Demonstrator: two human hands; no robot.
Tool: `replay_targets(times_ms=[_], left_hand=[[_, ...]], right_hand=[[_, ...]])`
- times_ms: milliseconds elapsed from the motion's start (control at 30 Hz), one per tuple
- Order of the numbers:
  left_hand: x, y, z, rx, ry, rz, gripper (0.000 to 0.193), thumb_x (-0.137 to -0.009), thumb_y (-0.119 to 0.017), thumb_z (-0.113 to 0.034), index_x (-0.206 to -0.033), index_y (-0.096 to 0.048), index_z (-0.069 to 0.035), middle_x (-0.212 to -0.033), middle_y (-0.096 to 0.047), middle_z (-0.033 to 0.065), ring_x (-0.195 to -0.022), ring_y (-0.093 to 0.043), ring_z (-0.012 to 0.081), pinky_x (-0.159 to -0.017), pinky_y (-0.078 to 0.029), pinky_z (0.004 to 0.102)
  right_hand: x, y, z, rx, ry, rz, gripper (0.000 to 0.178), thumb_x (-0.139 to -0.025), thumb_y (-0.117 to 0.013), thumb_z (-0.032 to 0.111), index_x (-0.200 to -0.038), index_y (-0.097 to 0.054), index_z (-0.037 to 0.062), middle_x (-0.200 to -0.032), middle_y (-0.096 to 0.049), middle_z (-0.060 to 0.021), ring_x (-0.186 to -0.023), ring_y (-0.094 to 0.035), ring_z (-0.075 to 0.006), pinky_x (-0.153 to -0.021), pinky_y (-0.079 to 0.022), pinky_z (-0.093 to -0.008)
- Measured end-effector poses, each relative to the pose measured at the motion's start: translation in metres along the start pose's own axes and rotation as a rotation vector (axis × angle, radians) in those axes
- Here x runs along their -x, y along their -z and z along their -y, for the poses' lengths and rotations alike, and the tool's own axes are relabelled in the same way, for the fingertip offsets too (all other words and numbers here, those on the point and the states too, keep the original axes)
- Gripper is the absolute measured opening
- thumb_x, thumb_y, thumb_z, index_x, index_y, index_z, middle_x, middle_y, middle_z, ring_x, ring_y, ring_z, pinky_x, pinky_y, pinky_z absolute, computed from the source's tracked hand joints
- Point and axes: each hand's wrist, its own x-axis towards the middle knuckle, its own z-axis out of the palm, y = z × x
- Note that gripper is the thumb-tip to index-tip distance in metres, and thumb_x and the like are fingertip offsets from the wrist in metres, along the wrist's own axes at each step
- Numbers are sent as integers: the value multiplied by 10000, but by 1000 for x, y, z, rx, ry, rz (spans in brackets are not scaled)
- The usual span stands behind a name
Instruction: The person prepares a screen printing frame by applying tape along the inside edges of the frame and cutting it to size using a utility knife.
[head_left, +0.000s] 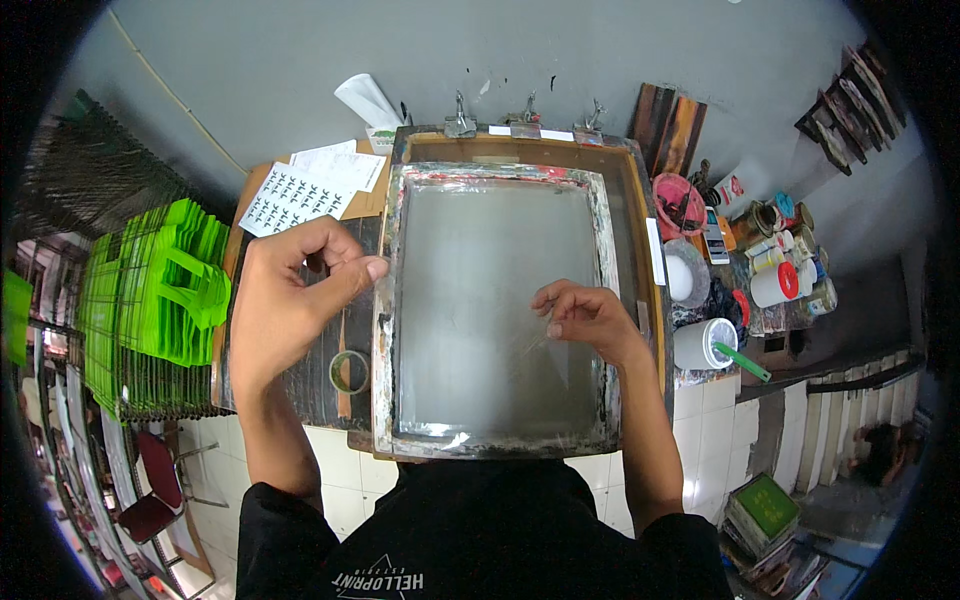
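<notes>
A screen-printing frame (497, 310) with grey mesh and a paint-stained border lies in front of me. Over the border's left side is my left hand (300, 285), thumb and forefinger pinched together; anything between them is too small to make out. My right hand (590, 322) hovers above the mesh's right half with its fingers closed. A faint, thin strip of clear tape (562, 362) seems to hang from its fingertips, though its outline is hard to see. A roll of tape (349, 372) rests on the dark tabletop left of the frame.
Clamps (525, 122) line the back of a larger wooden frame (625, 165) beneath. Printed sheets (297, 196) lie at back left. Green bags (160, 290) fill wire racks on the left. Jars and a white tub (703, 345) with a green-handled tool stand on the right.
</notes>
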Motion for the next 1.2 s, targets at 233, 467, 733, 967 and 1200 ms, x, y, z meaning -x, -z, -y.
replay_targets(times_ms=[233,467,733,967,1200], left_hand=[[-24,-8,47,120,109,7,182,-928,-753,-144,-815,-677,-23,-698,-574,-44,-655,-487,48,-611,-378,231],[-93,-65,142,168,281,-4,216,-941,-741,-193,-844,-722,0,-684,-659,5,-562,-514,72,-538,-403,239],[-164,-99,180,-127,143,-48,293,-903,-776,-251,-752,-725,-5,-658,-692,53,-547,-581,131,-568,-460,329],[-178,-103,181,-229,190,-45,325,-899,-744,-261,-686,-698,-19,-627,-684,114,-625,-654,278,-663,-490,417],[-183,-100,177,-302,188,-13,351,-914,-728,-302,-693,-695,-31,-637,-696,112,-686,-691,300,-712,-508,434]], right_hand=[[-16,20,19,44,-258,-150,89,-865,-750,15,-927,-687,17,-827,-703,-63,-689,-642,-118,-616,-524,-274],[-89,78,25,233,-327,-379,170,-848,-785,99,-973,-719,6,-794,-696,-20,-591,-583,-86,-518,-461,-256],[-161,115,4,646,-336,-538,153,-796,-783,157,-823,-744,12,-633,-616,-32,-473,-526,-124,-438,-416,-307],[-176,123,-4,717,-351,-558,146,-774,-770,126,-797,-751,-16,-592,-575,-39,-446,-503,-134,-389,-368,-321],[-187,126,-4,704,-405,-547,184,-773,-781,112,-719,-690,-38,-566,-521,-34,-445,-491,-146,-372,-365,-334]])
